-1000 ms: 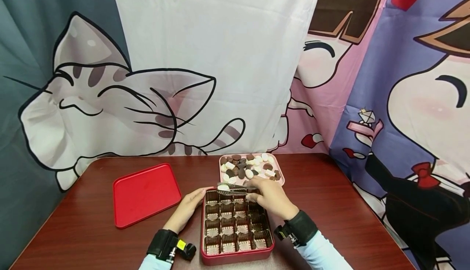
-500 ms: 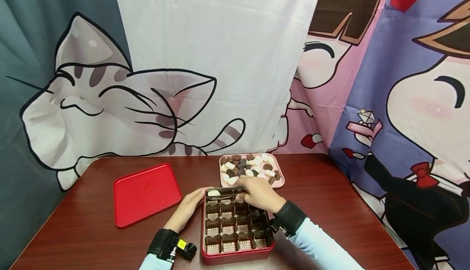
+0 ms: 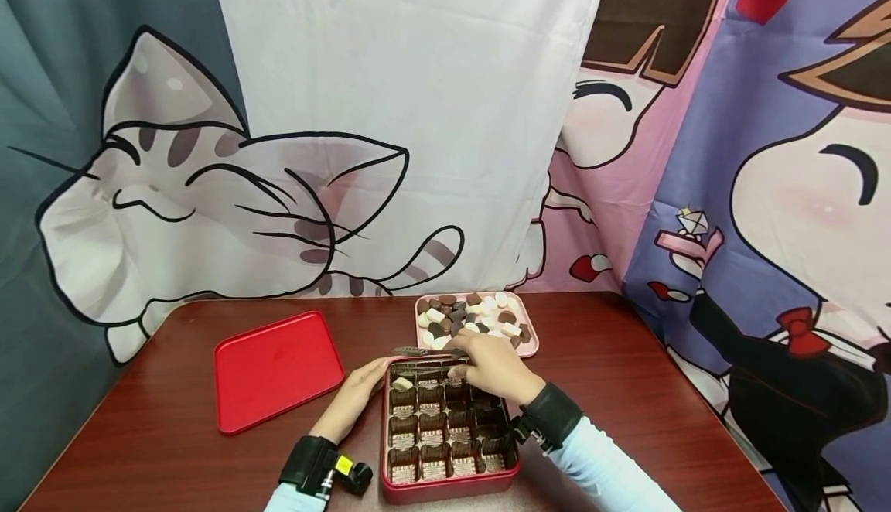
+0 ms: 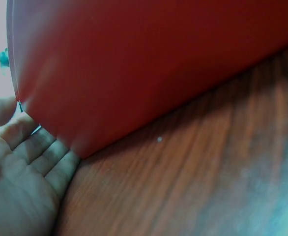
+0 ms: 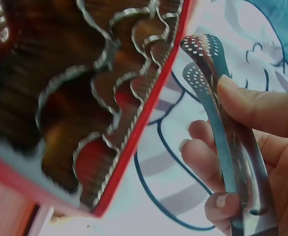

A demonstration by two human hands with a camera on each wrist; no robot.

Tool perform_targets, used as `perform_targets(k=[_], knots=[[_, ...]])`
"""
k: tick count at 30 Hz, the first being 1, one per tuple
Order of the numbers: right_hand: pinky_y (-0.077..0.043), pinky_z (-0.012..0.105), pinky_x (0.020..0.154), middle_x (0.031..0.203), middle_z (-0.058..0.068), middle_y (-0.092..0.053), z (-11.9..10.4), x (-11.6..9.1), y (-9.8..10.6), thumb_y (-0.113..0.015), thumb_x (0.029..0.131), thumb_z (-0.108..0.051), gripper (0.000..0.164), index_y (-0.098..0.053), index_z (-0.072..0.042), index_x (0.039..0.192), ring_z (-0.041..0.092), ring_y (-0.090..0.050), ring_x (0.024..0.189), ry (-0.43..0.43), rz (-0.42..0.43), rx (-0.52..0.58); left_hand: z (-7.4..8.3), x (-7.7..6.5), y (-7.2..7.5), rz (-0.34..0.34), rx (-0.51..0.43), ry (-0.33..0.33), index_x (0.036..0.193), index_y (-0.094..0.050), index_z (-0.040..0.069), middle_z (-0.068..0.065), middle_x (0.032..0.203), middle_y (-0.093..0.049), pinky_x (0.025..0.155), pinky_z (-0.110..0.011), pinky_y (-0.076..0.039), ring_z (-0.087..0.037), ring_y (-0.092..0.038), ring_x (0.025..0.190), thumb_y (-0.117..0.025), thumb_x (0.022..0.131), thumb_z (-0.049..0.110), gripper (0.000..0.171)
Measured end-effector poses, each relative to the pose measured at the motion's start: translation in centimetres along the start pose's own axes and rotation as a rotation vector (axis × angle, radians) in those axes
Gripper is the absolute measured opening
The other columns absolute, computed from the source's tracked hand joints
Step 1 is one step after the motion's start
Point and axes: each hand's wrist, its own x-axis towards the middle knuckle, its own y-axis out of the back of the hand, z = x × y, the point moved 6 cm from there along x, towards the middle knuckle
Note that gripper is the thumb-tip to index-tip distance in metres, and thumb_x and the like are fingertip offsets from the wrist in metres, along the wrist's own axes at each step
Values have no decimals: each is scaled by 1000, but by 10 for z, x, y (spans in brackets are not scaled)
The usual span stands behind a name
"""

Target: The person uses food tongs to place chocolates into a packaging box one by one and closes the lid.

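In the head view my right hand (image 3: 497, 369) holds metal tongs (image 3: 435, 353) over the far end of a red box. The right wrist view shows thumb and fingers round the tongs (image 5: 227, 128), whose perforated tips stand apart with nothing between them. A dark brown compartmented insert (image 3: 433, 427) fills the red box (image 3: 452, 489). One cream-coloured piece (image 3: 402, 383), like a white chocolate, lies in the far-left compartment. My left hand (image 3: 355, 396) rests against the box's far-left corner; in the left wrist view its fingers (image 4: 48, 152) lie nearly straight along the red outer wall.
A pink tray (image 3: 532, 342) with several dark, brown and white pieces stands behind the box. To the left lies a red lid-like tray (image 3: 278, 373) on the brown table (image 3: 626, 419). A printed curtain (image 3: 418, 71) hangs behind the table.
My right hand has moved left with the tongs. The cream piece left their tips and dropped into the far-left compartment; the tips have spread apart. My left hand has stayed at the box corner.
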Motion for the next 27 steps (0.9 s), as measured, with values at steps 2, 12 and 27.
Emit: perform_targets(k=[2, 12, 27], knots=[[-53, 36, 75, 103, -3, -69, 8, -1, 5, -73, 81, -30, 32, -68, -18, 110, 17, -68, 92, -38, 20, 44, 0, 0, -1, -18, -1, 6, 137, -51, 10, -10, 143, -50, 114, -36, -36, -12, -46, 132, -43, 100, 38, 47], [-50, 41, 70, 99, -5, -70, 73, -19, 45, -74, 78, -31, 30, -70, -22, 107, 13, -68, 76, -353, 181, 119, -2, 1, -1, -7, 28, 7, 135, -53, 11, -10, 137, -56, 106, -22, -41, -2, -51, 123, -48, 98, 37, 46], [-48, 48, 69, 103, 6, -72, 122, -66, 18, -73, 75, -25, 31, -72, -15, 105, 29, -67, 93, -627, 163, 93, -6, 2, 2, 4, 69, 21, 137, -52, 15, -8, 141, -54, 111, -35, -37, -19, -44, 135, -48, 98, 42, 47]])
